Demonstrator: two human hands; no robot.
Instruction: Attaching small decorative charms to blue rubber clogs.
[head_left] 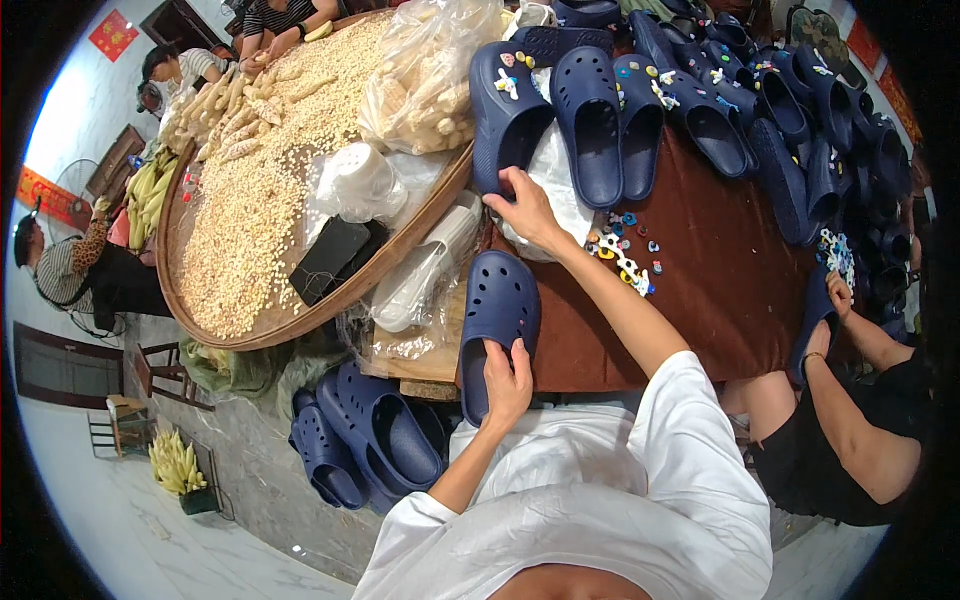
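The left hand (507, 385) closes its fingers over the heel end of a dark blue perforated foam clog (497, 325), thumb on one side and fingers curled into the opening, so the clog is firmly gripped. This clog lies toe away from the person, on the near edge of the brown cloth-covered table (720, 280), just beside a white clog wrapped in clear plastic (425, 265).

The right hand (527, 210) reaches forward with the arm stretched across the table; its fingers are bent around the lower edge of a second dark blue foam clog decorated with small charms (507, 115), which leans upright, and they also touch the white plastic bag (555, 185) beneath it. Whether the fingers truly pinch the clog or only rest against it cannot be told.

Just right of that hand lies a scatter of small colourful shoe charms (625, 255) on the cloth. Behind it stands a row of dark blue clogs (700, 110), stretching to the far right. To the left sits a large round woven tray of pale corn kernels (250, 200), with a black flat pouch (330, 258) on it. Below the table edge, more blue clogs (370, 440) are stacked on the floor. Another person's hand (838, 295) rests on the table at the right.
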